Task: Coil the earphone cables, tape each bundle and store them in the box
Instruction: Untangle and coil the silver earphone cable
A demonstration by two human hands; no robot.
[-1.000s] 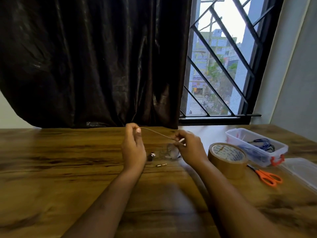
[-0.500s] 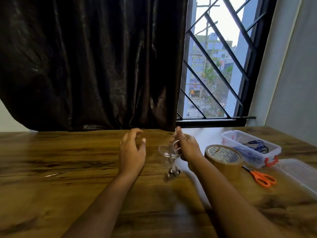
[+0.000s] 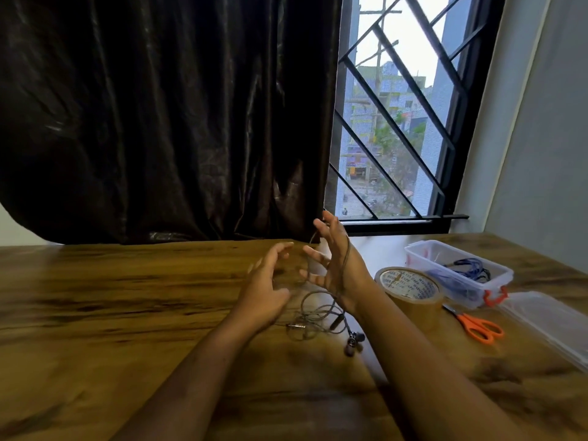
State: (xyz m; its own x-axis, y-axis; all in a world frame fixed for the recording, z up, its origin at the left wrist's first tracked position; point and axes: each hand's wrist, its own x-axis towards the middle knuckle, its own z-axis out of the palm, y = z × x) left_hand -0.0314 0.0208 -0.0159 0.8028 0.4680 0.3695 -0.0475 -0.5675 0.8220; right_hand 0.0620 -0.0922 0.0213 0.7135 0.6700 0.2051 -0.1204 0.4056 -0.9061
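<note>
Right hand (image 3: 337, 265) is raised above the tabletop (image 3: 127, 313) near the middle of its far edge, fingers spread wide and straight. It grips nothing, but a turn of the thin grey earphone cable (image 3: 334, 323) runs over its back, from the thumb side down to the wrist. Left hand (image 3: 267, 288) hovers just beside it. Its fingers are loosely curved and blurred, and it seems to hold nothing.

A dark curtain (image 3: 159, 122) hangs behind the far edge and covers most of the wall. A barred window (image 3: 397, 138) shows to its right.

Toward the far right corner stands a clear plastic box (image 3: 413, 254) with orange clips, open, with a coiled blue cable (image 3: 467, 270) inside. Its clear lid (image 3: 547, 316) lies flat against the right edge, nearer than the box. A roll of brown tape (image 3: 410, 288) lies flat between the right forearm and the box. Orange-handled scissors (image 3: 480, 326) lie between the tape and the lid, just on the near side of the box.

The rest of the earphone cable lies in loose loops on the tabletop below the two hands. Its earbuds (image 3: 354, 342) sit together at the near side of the heap, and the jack plug (image 3: 296, 326) lies by the left wrist.
</note>
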